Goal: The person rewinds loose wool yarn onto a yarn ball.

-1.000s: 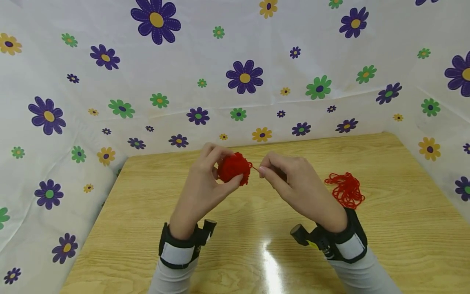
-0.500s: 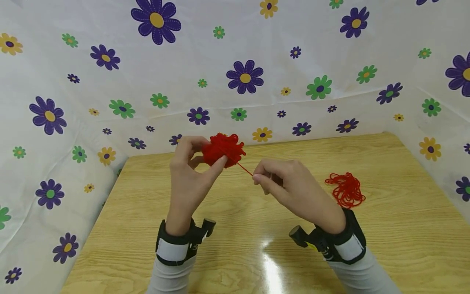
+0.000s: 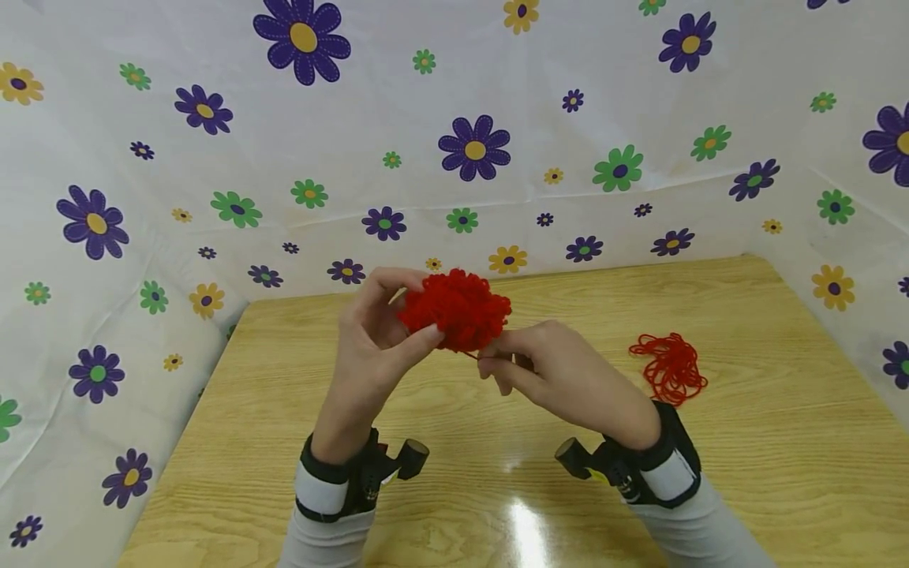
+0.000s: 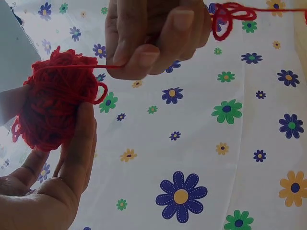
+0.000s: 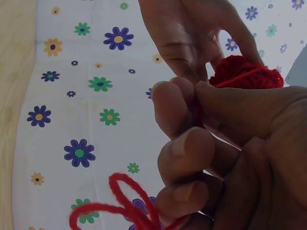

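Observation:
A fluffy red ball of yarn (image 3: 458,309) is held up above the table between the thumb and curled fingers of my left hand (image 3: 369,339). Just to its right, my right hand (image 3: 550,364) pinches a taut yarn strand (image 4: 108,66) that runs off the ball. In the right wrist view my thumb and index finger close on that strand, and the other fingers curl in below. Loose red loops (image 5: 129,206) hang beside the curled fingers there. Looped ends stick out around the ball (image 4: 57,100) in the left wrist view.
On the wooden table (image 3: 284,410), a loose tangle of red yarn (image 3: 669,367) lies to the right, beyond my right wrist. White cloth with printed flowers (image 3: 341,142) walls the table at the back and both sides. Each wrist wears a strapped camera mount (image 3: 412,457).
My left hand shifted left and up, then slightly back right, turning the ball so a broader side shows. My right hand moved slightly left and down, keeping its pinch on the strand.

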The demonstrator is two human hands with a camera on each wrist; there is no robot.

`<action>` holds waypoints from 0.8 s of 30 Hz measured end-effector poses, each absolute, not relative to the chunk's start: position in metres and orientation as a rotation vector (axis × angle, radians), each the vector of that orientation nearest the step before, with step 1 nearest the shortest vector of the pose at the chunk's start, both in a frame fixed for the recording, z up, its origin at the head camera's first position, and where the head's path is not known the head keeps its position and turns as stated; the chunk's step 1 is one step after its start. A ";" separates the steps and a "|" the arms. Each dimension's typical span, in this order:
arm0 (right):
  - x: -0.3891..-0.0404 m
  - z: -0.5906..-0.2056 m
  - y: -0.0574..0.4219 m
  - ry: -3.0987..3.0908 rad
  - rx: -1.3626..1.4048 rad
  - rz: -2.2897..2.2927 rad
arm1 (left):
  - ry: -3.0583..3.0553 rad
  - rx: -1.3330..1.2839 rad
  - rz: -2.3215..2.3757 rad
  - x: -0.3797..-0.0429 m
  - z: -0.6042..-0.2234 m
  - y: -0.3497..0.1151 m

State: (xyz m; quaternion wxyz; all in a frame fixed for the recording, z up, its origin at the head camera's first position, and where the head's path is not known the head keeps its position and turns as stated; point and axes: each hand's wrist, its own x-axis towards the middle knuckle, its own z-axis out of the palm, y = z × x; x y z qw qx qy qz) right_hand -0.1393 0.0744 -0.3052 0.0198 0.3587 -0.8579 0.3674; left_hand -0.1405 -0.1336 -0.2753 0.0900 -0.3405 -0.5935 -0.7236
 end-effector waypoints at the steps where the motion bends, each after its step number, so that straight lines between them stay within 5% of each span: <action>1: -0.140 -0.305 0.074 -2.670 1.111 1.136 | -1.765 -1.029 -2.159 -0.140 -0.276 -0.133; 18: -0.145 -0.306 0.083 -2.707 0.977 1.140 | -2.095 -1.533 -1.993 -0.127 -0.265 -0.127; 24: -0.143 -0.303 0.086 -2.547 0.883 1.206 | -2.273 -1.496 -1.825 -0.125 -0.264 -0.125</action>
